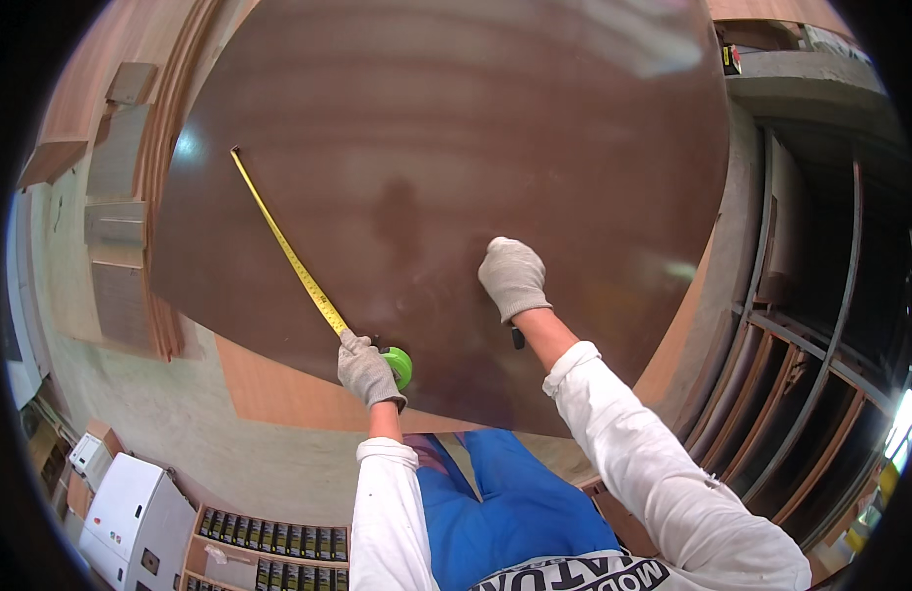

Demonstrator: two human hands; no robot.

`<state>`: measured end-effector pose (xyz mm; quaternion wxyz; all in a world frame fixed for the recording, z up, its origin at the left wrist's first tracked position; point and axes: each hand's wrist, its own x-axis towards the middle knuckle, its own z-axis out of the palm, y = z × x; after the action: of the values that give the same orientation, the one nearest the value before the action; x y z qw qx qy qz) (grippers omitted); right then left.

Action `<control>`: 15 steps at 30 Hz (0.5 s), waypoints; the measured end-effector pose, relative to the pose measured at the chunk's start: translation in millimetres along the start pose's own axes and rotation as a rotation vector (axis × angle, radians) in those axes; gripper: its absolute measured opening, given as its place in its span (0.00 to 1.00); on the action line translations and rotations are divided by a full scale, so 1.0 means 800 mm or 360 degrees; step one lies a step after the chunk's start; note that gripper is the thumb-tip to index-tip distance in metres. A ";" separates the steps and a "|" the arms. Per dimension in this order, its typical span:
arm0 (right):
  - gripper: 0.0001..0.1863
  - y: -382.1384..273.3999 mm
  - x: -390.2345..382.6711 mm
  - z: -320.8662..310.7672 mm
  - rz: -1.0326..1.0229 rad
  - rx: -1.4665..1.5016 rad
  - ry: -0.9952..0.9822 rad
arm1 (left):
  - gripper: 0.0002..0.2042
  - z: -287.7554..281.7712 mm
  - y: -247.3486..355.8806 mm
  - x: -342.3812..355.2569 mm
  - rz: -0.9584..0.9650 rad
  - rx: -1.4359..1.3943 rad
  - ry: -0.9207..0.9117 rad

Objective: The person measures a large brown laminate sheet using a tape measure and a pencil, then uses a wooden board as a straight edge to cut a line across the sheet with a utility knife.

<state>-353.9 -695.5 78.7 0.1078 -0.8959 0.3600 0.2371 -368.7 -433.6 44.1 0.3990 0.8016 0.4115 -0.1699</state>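
Observation:
A large glossy brown board (594, 158) lies before me. My gloved left hand (367, 368) grips a green tape measure (400, 366) at the board's near edge; its yellow blade (291, 254) stretches up-left across the surface to a metal end hook. My gloved right hand (512, 276) is closed over the board, right of the blade; whatever it holds, if anything, is hidden. A small dark object (518, 338) shows just below its wrist, too small to name.
Stacked wooden panels (121, 158) stand at left. Lighter boards (278, 389) lie beneath the brown one. A dark rack (810, 305) with upright sheets lines the right. A white cabinet (121, 517) and shelves of small boxes (273, 532) are at lower left.

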 end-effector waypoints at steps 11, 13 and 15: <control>0.16 0.044 -0.208 0.026 0.0516 0.1820 -0.1202 | 0.27 0.001 0.004 -0.004 0.0035 -0.0088 -0.0062; 0.14 0.064 -0.213 0.045 0.0610 0.1881 -0.1073 | 0.27 0.007 0.001 -0.005 0.0055 -0.0129 -0.0110; 0.12 0.076 -0.207 0.048 0.0631 0.1937 -0.0916 | 0.27 0.004 -0.003 0.000 0.0083 -0.0131 -0.0082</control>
<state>-513.4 -626.7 127.2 0.6358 -0.4956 0.5425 0.2364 -370.1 -434.9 41.0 0.4465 0.7903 0.3866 -0.1630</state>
